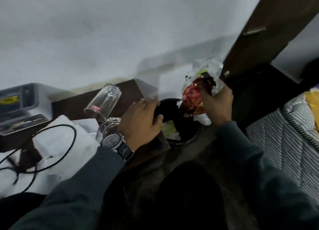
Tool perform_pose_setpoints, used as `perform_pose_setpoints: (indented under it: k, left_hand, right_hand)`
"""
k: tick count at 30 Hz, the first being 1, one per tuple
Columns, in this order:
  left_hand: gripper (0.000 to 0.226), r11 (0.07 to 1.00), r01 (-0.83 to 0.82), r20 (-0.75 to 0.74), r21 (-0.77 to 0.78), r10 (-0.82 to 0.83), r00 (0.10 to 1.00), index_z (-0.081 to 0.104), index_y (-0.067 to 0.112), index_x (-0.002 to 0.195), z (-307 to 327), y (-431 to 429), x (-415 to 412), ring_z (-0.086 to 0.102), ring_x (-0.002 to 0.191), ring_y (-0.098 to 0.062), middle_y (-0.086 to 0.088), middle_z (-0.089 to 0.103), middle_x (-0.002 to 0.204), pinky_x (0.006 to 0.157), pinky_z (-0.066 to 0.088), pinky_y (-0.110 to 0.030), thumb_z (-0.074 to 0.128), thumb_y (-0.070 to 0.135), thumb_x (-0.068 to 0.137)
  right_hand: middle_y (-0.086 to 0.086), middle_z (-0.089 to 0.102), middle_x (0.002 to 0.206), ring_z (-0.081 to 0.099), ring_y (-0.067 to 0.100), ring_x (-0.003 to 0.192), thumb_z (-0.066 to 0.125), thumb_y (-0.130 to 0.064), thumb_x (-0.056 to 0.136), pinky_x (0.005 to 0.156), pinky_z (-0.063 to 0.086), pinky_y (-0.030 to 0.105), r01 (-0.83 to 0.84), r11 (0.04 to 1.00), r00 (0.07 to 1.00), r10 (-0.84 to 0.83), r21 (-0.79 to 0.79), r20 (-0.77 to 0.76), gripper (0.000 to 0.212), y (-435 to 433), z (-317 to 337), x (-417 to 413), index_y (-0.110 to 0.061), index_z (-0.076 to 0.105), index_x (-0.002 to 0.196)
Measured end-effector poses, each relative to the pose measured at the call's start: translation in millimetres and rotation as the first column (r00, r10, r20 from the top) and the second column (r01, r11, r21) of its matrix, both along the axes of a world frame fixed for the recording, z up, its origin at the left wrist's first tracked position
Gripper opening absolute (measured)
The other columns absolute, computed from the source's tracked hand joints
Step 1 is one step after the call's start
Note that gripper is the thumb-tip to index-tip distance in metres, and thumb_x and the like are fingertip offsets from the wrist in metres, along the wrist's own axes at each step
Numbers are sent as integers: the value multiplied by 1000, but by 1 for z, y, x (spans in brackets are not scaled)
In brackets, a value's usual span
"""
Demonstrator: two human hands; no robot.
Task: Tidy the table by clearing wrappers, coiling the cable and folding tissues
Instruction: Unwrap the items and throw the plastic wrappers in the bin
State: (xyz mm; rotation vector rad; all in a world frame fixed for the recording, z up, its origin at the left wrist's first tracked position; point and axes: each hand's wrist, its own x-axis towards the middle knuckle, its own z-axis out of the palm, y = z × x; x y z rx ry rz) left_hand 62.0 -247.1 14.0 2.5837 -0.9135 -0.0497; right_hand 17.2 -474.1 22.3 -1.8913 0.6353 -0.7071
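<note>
Both hands are at the waste bin (194,137): the right hand (216,105) clutches a bundle of red and clear wrappers (193,100) just above its mouth, the left hand (140,119) curls round the black liner (168,105) at its rim. Left of the bin, a black cable (75,137) lies uncoiled across white tissues (57,138).

Smeared, covered and cut off
Motion blurs the left hand's (140,121) fingertips, so its grip is unclear. The wrappers' (194,98) print is unreadable. The bin (190,139) sits half hidden behind both, and the cable (75,138) runs off the frame's left edge.
</note>
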Motion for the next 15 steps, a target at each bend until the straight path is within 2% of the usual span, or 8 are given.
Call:
perform_pose_setpoints:
  k: [2,3,5,7,10,13,15]
  left_hand:
    - [49,992,14,-19,122,-12,1000,57,19,137,-11,-8,8,55,132,-30,-6,60,144,111,42,-46,53,46,96]
    - [51,986,20,-28,166,-16,999,57,20,138,-16,-11,10,53,135,-29,-4,57,148,113,40,-46,53,48,96]
    - [54,970,37,-35,241,-30,999,56,21,140,-26,-15,16,53,134,-27,-2,57,149,113,40,-45,54,50,94]
    - [55,954,47,-48,297,-34,998,56,22,140,-29,-16,23,55,131,-25,-1,60,145,110,40,-43,54,50,93]
    - [57,945,20,-62,325,1,998,54,24,143,-29,-17,33,53,135,-24,1,58,147,112,37,-43,58,51,92]
    - [61,943,-14,-89,334,46,995,52,31,145,-23,-18,36,54,135,-25,1,58,147,111,39,-43,64,54,90]
    - [62,935,-24,-114,355,69,991,49,37,147,-22,-18,38,53,134,-28,3,56,150,110,40,-43,65,56,90]
  right_hand:
    - [-13,69,93,67,-6,83,71,-21,94,68,44,-3,-11,1000,997,9,-25,-72,19,-11,-24,4,-17,71,113]
    - [-8,70,96,67,1,87,70,-20,94,71,46,-1,-21,999,994,18,-29,-104,22,-17,-37,7,-15,71,116]
    - [-2,73,101,68,8,91,70,-23,94,80,54,15,-54,998,985,48,-30,-168,24,-24,-62,17,-14,71,116]
    - [1,75,102,70,11,92,69,-25,94,81,55,24,-86,996,971,82,-11,-225,24,-24,-86,26,-14,71,115]
    - [3,74,99,70,17,94,68,-23,93,78,51,26,-146,989,949,140,1,-284,22,-20,-117,40,-13,71,112]
    - [9,74,101,71,27,98,68,-27,92,81,56,38,-197,980,920,180,-15,-347,21,-14,-141,51,-14,70,109]
    - [4,72,100,70,25,97,66,-33,94,76,53,34,-227,974,905,205,-17,-373,20,-11,-156,56,-21,69,110]
